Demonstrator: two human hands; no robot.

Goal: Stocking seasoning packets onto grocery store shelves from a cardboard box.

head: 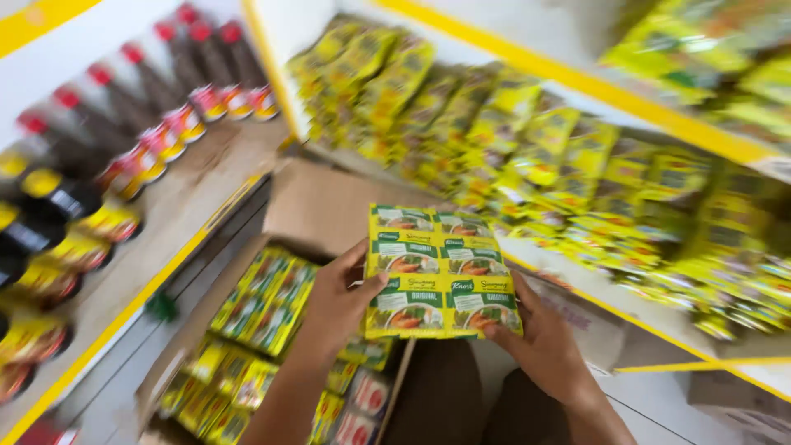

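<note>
Yellow-and-green foil sachet sheet point(443, 274), flat and rectangular, is grasped by left hand point(339, 301) and right hand point(540, 342) above the open brown cardboard carton point(317, 206). Judging by this, stocking is mid-step; next comes placing it among matching sachets on the white yellow-edged shelf point(593, 292) at right.

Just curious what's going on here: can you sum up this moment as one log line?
left hand: holds sachet sheet | right hand: holds same sheet | below: open box of sachets | right: shelf of sachets

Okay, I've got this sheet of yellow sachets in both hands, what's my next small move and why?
Probably lift the sachet sheet up and to the right, toward the stocked shelf. Your left hand and right hand grip its lower corners over the open cardboard box, which holds more of the same packs, and matching yellow sachets already fill that shelf.
</note>
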